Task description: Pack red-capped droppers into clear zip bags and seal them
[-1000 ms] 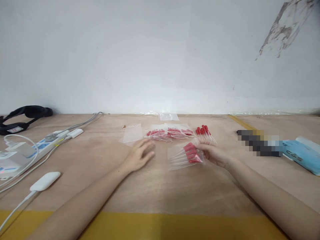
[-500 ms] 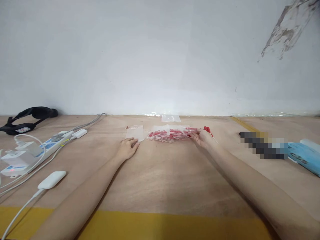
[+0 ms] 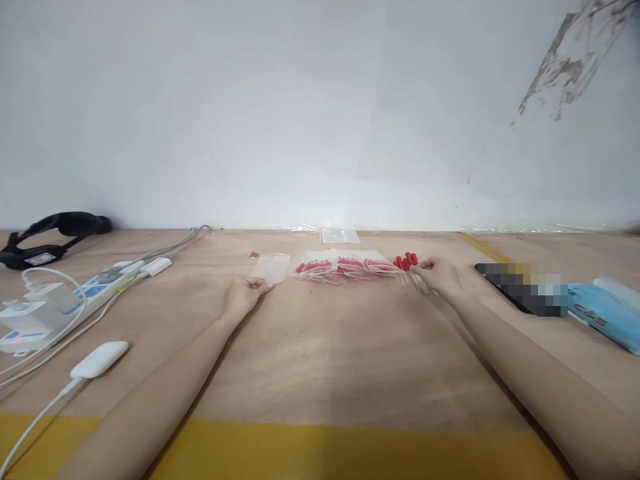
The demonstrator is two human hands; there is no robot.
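place: packing workbench | plywood top (image 3: 320, 347) | bagged red-cap droppers (image 3: 345, 267) | power strip (image 3: 75, 297) w/ chargers

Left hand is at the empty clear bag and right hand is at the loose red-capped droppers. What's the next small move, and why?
Probably pinch the empty bag with the left hand and draw it toward the table's middle. The fingertips only meet its near edge, the right hand is already on the loose droppers, and the filled bags lie between them.

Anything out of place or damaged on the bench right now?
Nothing spilled. The only oddity is a peeling, stained patch high on the wall at right. The bagged droppers and loose droppers lie tidy between both hands.
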